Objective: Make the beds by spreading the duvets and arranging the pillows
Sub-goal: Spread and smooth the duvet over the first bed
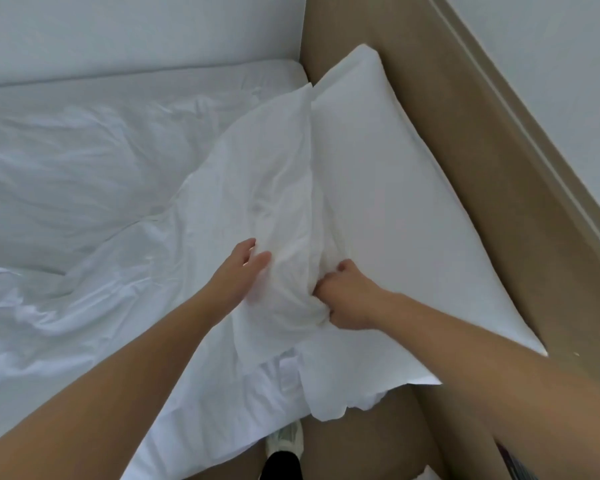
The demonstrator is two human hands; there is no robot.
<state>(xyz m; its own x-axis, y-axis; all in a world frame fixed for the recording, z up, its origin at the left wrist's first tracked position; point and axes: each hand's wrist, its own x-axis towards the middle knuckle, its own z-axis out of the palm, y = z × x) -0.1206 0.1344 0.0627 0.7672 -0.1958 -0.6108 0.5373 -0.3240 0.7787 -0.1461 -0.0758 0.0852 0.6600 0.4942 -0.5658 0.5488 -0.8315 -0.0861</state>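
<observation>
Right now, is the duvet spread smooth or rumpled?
Rumpled: the duvet shows deep creases and bunched folds, not smoothed out.

1. I see a bed [160, 72], its white sheet bare along the far edge.
2. A rumpled duvet [66, 202] covers its left part.
3. On the right, a creased pillow [267, 181] lies touching a smooth pillow [378, 202] beside the headboard [458, 150].

Both forearms are bare, and no ring shows on the left hand [238, 271] or the right hand [347, 296]. 1 shoe [286, 439] is white with pale grey panels. Just below the shoe is a black trouser leg [280, 467]. Well to the right of the shoe shows dark cloth [515, 462] with purple stripes; which garment it is, I cannot tell.
</observation>
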